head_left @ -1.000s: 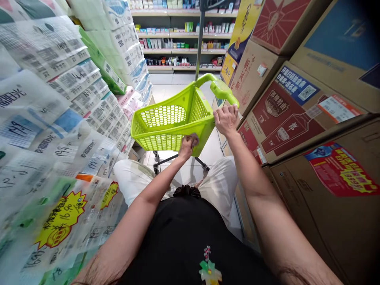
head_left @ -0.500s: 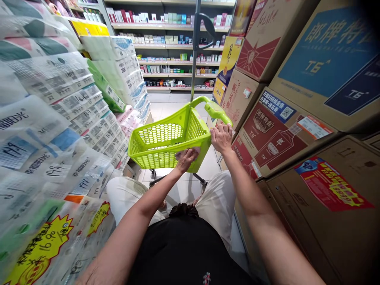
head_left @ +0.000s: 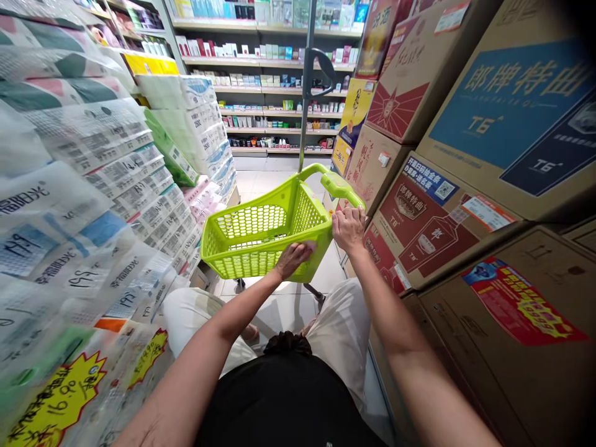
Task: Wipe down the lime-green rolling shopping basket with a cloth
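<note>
A bright green shopping cart with a perforated basket stands before my knees, its basket holding nothing that I can see. My left hand presses a pale pinkish cloth to the basket's near outer side, close to its right end. Most of that cloth is hidden under my curled fingers. My right hand is wrapped round the near end of the cart's green handle. A grey pole with a dark loop rises behind the basket.
Stacked paper packs with handwritten price marks line the left side. Cardboard cartons are piled close on the right, near my right forearm. Shelves of small boxes and tubes stand across the tiled floor.
My left hand has turned, its fingers now pointing further right, with the cloth showing at its right side. My right hand stays on the handle. The view has tilted up slightly.
</note>
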`<state>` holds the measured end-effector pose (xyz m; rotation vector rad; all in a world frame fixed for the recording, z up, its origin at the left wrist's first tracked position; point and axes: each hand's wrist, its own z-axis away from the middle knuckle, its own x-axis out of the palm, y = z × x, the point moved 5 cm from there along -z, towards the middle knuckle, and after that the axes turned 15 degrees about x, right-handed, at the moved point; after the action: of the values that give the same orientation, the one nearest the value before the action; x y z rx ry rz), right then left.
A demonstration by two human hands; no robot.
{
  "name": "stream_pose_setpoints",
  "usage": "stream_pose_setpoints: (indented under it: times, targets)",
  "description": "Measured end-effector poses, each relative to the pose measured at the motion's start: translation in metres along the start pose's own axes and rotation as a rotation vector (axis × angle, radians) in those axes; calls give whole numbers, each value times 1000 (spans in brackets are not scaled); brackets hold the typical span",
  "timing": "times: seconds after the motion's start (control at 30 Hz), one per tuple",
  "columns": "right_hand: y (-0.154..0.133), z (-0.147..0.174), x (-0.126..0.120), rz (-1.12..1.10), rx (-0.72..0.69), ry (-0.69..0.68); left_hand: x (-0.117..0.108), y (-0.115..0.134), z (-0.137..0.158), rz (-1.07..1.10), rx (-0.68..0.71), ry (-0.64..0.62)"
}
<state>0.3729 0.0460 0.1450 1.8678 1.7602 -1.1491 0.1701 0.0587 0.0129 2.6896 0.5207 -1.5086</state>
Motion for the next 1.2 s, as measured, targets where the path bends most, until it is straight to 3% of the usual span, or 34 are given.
stream_pose_setpoints:
  times: [0.13, 0.23, 0.33, 0.43, 0.53, 0.6, 0.77, 0.93, 1.07, 1.2]
  targets:
    - [0, -1, 1, 9, 9, 11, 1, -1, 3, -37, -65, -42]
    - [0, 0, 0, 12, 9, 14, 10, 10, 27, 19, 14, -181]
    - [1, 1, 0, -8, 17, 7, 4, 5, 41, 114, 121, -258]
    - [1, 0, 2, -25, 35, 14, -15, -14, 34, 136, 138, -180]
    - [1, 0, 4, -12, 44, 28, -28, -27, 28, 59, 20, -76]
    - [0, 0, 4, 1, 42, 33, -28, -24, 34, 43, 8, -100]
    - [0, 2, 3, -5, 52, 13, -32, -13, 62, 171, 167, -259]
    - [-1, 2, 2, -36, 67, 49, -54, -37, 60, 175, 79, -210]
    - [-2, 2, 4, -36, 68, 58, -46, -30, 69, 47, -29, -118]
    - [-1, 2, 5, -10, 60, 55, -29, -14, 95, 53, 12, -170]
